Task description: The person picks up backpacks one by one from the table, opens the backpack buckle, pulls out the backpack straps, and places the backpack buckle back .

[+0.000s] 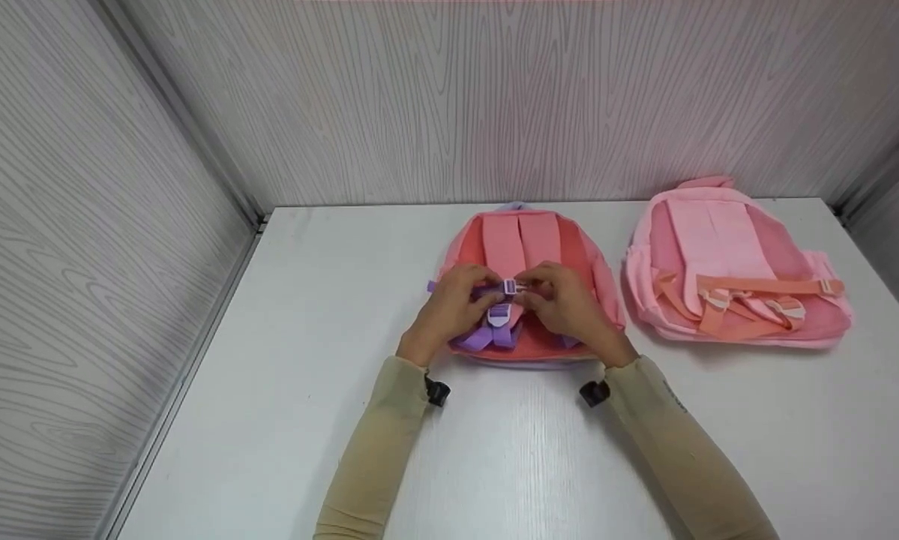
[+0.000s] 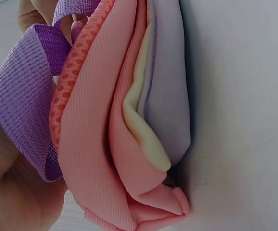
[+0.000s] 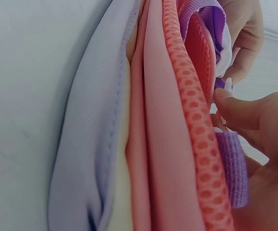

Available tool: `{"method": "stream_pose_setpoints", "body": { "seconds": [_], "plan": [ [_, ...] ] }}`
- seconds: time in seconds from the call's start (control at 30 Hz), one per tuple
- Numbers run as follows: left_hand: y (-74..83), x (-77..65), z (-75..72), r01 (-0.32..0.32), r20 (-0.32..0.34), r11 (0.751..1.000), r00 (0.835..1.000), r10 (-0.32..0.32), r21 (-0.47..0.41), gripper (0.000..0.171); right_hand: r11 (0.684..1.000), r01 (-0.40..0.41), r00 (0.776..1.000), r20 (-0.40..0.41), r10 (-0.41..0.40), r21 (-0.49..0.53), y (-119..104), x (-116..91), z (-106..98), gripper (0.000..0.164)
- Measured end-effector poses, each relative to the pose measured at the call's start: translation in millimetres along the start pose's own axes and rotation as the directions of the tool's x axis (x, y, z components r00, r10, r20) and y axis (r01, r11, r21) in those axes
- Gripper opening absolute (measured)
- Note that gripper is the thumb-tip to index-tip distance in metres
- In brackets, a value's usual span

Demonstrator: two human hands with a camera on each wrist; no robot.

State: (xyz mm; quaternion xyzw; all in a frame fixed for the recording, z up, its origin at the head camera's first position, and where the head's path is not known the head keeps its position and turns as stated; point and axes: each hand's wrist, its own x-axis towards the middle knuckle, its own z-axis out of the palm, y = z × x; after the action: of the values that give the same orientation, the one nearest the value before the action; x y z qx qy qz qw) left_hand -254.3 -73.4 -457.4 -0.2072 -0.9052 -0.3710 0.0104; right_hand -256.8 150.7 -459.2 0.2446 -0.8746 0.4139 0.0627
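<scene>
A small coral-pink backpack point(image 1: 603, 274) lies on the table with its shoulder straps facing up. Over its middle, the left hand point(image 1: 449, 304) pinches a purple webbing strap beside a white buckle point(image 1: 510, 287). From the other side the right hand point(image 1: 565, 301) pinches the right end of that buckle between thumb and fingers. A second white buckle point(image 1: 498, 316) sits just below, with loose purple webbing point(image 1: 473, 340) under it. In the left wrist view a purple strap loop point(image 2: 21, 101) stands out from the backpack's side. The right wrist view shows the right thumb point(image 3: 240, 111) near the buckle.
To the right a light-pink backpack point(image 1: 719, 240) with orange straps point(image 1: 771, 285) lies on the white table point(image 1: 307, 360). Wood-grain panels point(image 1: 449, 97) rise behind and at the left. A black wrist camera point(image 1: 438, 391) hangs under the left sleeve, another point(image 1: 594, 393) under the right.
</scene>
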Motion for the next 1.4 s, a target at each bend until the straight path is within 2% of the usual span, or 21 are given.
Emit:
{"method": "stream_pose_setpoints", "body": {
  "seconds": [0.17, 0.5, 0.8, 1.03, 1.23, 1.4],
  "plan": [
    [1.6, 0.0, -0.4, -0.020, -0.003, 1.000, 1.000, 0.019, -0.012, 0.022, 1.000, -0.021, 1.000, 0.008, 0.021, -0.003, 0.4, -0.3, -2.4, 0.023],
    [-2.4, 0.4, 0.0, -0.090, -0.003, 0.995, 0.996, 0.090, -0.029, 0.020, 1.000, 0.009, 1.000, -0.002, -0.009, 0.009, 1.5, 0.2, -4.8, 0.026],
    [-2.5, 2.6, 4.4, -0.015, -0.015, 0.997, 1.000, 0.014, -0.071, 0.019, 1.000, 0.006, 1.000, -0.004, -0.006, 0.022, 1.8, 0.0, -5.2, 0.024],
    [-3.8, 4.3, 13.5, 0.034, -0.064, 0.982, 0.997, -0.047, -0.186, 0.015, 1.000, 0.008, 1.000, -0.010, -0.008, 0.013, 1.1, -1.6, -4.3, 0.024],
    [-4.0, 5.4, 16.2, 0.048, -0.085, 0.974, 0.994, -0.068, -0.223, 0.013, 1.000, 0.012, 1.000, -0.021, -0.012, -0.006, 1.5, -1.7, -3.2, 0.024],
    [-4.9, 6.4, 16.8, 0.023, -0.108, 0.973, 0.993, -0.048, -0.229, 0.013, 1.000, 0.028, 0.999, -0.035, -0.028, -0.005, 1.9, -0.9, -1.7, 0.022]
  ]
}}
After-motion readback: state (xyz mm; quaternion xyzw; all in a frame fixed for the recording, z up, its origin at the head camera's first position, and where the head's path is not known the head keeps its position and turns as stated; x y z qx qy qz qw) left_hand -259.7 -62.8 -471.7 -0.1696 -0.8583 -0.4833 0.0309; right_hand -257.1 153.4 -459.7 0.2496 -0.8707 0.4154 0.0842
